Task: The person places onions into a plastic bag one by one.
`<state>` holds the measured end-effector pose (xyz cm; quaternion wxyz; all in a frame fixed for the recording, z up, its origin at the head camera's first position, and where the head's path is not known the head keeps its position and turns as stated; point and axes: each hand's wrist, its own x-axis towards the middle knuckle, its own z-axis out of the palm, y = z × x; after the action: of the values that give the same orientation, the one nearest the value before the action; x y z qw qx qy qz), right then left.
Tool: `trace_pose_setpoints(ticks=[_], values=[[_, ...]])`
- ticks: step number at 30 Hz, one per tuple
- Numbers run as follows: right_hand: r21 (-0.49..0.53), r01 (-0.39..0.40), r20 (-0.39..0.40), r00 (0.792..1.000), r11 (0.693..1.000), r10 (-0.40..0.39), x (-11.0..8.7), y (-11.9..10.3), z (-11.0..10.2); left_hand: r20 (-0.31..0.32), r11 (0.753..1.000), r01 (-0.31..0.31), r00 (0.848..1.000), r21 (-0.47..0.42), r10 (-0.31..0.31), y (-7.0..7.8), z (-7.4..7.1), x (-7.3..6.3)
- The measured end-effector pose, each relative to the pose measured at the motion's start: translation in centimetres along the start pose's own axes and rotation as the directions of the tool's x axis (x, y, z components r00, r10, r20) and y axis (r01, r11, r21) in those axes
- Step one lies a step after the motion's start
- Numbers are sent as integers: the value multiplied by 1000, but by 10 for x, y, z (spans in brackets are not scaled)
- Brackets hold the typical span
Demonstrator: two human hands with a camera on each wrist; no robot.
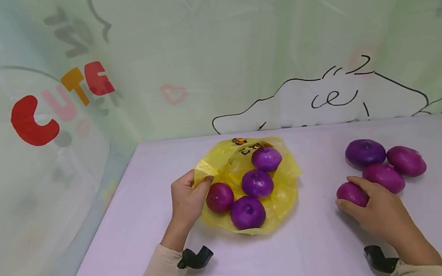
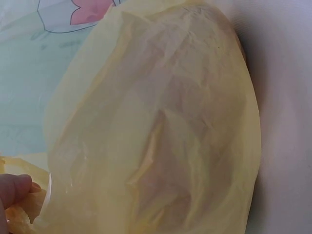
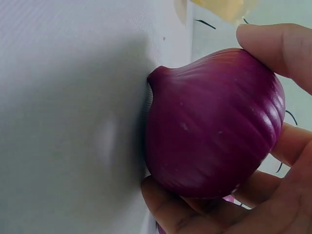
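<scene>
My left hand (image 1: 189, 198) pinches the left edge of a yellow plastic bag (image 1: 287, 187), which is spread with its mouth towards me. Several glossy purple onions (image 1: 257, 184) lie inside it. In the left wrist view the bag's wall (image 2: 195, 122) fills most of the picture, and the thumb (image 2: 14, 189) shows at the lower left. Over at the right, my right hand (image 1: 386, 215) grips a red onion (image 1: 352, 193) between thumb and fingers. The right wrist view shows that onion (image 3: 214, 126) close up, its pointed tip right at the white surface.
Just beyond my right hand, three more onions (image 1: 366, 153) sit in a cluster on the white table (image 1: 294, 275). A pale green printed curtain (image 1: 200, 48) hangs behind the table and along its left side. Each wrist bears a black mount (image 1: 195, 257).
</scene>
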<state>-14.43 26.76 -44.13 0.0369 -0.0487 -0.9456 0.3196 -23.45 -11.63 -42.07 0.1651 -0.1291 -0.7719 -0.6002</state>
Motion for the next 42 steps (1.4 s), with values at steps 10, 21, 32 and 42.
trace_pose_setpoints(ticks=[10, 21, 32, 42], values=[[3, 9, -39, 999, 1000, -9, -3, -8, -1, 11, 999, -13, 1000, -30, 13, -1, 0, -1], [6, 43, -85, 995, 999, -43, -1, -16, -2, 10, 1000, -6, 1000, -24, 7, -1, -1, 0], [-14, 49, -76, 996, 999, -50, 7, -33, -10, 12, 1000, 1, 1000, -27, -1, 1, -1, 0], [-19, 81, -105, 991, 997, -83, 10, -49, -17, 12, 1000, -2, 1000, -31, 2, 2, -2, 1]])
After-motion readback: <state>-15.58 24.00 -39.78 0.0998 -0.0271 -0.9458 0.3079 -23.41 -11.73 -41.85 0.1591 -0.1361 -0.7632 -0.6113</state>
